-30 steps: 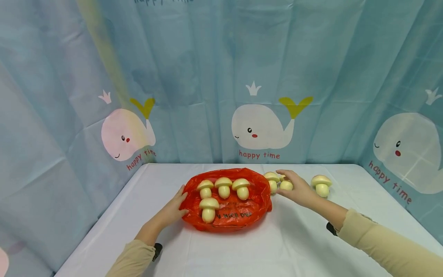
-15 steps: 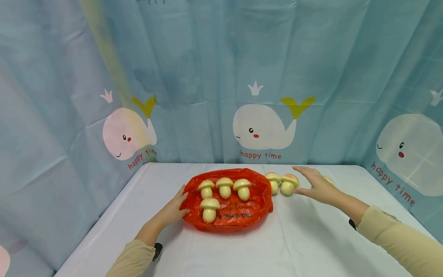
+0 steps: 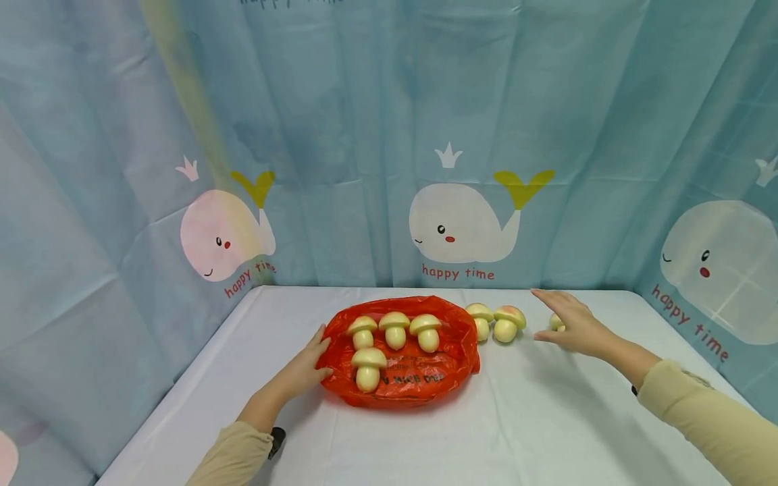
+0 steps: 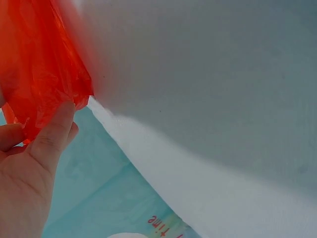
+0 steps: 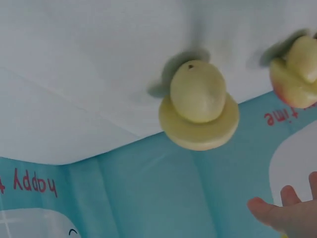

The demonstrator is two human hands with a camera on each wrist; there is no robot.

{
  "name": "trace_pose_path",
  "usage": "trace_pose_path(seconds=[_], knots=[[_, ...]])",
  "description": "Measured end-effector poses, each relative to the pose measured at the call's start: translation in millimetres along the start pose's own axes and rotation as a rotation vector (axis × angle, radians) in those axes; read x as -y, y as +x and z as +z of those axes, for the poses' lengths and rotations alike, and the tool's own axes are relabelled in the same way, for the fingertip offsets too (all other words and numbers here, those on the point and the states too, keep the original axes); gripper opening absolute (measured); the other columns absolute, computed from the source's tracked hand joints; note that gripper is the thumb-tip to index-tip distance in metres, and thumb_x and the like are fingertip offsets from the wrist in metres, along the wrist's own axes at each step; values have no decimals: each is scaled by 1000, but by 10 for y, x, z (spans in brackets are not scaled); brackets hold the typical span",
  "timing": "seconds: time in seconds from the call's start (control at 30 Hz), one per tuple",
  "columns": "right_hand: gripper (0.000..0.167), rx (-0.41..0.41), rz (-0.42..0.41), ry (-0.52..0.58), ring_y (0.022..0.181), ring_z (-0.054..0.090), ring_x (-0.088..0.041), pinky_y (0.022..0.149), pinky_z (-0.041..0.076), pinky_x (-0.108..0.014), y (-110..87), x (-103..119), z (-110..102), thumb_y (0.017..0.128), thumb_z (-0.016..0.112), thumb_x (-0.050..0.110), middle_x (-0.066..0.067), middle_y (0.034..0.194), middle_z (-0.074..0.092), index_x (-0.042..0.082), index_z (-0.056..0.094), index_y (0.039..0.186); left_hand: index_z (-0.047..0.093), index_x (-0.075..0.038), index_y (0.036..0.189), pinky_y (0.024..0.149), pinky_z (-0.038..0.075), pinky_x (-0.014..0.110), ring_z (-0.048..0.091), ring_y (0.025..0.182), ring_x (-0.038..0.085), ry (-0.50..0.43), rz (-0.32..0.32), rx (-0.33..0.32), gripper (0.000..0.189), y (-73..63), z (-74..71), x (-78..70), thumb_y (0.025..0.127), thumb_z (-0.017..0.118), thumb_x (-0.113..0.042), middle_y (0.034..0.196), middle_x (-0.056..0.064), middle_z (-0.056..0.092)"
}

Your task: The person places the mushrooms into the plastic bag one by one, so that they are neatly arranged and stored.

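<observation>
A red plastic bag (image 3: 419, 368) lies spread on the table with its mouth up. Several pale yellow toy mushrooms (image 3: 367, 370) are inside it. At the bag's left edge, my left hand (image 3: 300, 370) pinches the plastic between thumb and fingers, as the left wrist view shows. Over the table's right part, my right hand (image 3: 574, 327) is spread and holds nothing. Partly hidden behind it is one mushroom (image 5: 198, 104), whole in the right wrist view. Between hand and bag stands a mushroom with a reddish cap (image 3: 508, 324), and beside the bag another mushroom (image 3: 480, 320).
A white cloth (image 3: 395, 445) covers the table. Behind it hangs a blue curtain (image 3: 340, 223) with whale prints and "happy time" lettering, which also runs along the left and right sides.
My right hand has moved right, from around the reddish-capped mushroom toward the rightmost mushroom, and now partly covers that one. The left hand and the bag have stayed in place.
</observation>
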State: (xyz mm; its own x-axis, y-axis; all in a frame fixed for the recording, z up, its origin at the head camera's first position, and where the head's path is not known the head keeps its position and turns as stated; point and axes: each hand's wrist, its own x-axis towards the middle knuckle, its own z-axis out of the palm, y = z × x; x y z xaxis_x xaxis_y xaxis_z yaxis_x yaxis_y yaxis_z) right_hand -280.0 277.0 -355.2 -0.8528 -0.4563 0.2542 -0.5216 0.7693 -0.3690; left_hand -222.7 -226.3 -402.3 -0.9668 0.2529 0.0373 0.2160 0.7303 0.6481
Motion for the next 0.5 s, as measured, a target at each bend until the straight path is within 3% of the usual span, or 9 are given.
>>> trace_pose_path(seconds=[0.5], knots=[[86,7,23,-26,131,24,-53,94,20,-75,-34,-227,-2,81,78,32,-31,144,36,-6,34,144,32,21,139,110,22,60,13,142,48,-1,-3,1,61,-12,-5,-5,89,61,5,157,31,8]])
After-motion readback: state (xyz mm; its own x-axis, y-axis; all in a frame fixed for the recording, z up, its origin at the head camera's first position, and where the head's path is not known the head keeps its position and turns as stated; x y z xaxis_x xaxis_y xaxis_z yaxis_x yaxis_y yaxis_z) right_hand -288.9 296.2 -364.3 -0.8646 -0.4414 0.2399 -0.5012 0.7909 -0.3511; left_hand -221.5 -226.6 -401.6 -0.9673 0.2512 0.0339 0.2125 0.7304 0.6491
